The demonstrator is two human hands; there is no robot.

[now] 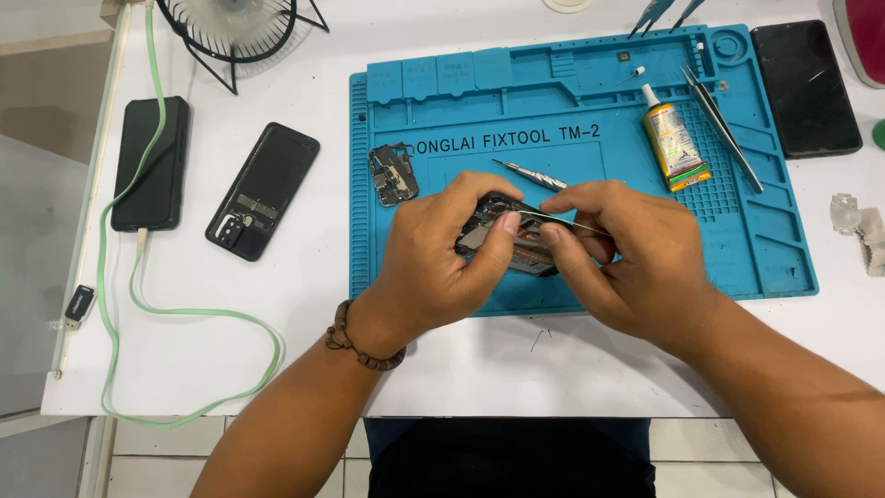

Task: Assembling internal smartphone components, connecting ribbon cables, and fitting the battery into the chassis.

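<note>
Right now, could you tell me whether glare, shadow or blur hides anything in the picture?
Head view: even, bright light; soft shadows under the hands, left hand and right hand; mild glare on the black phone at top right; the opened phone stays sharp but mostly covered by fingers.

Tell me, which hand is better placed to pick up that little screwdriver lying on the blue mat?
Probably the right hand. It pinches only thin tweezers, and its fingers lie just below the screwdriver. The left hand grips the opened phone and would likely have to release it first.

Both hands [535, 254] together, fingers pinched
</note>
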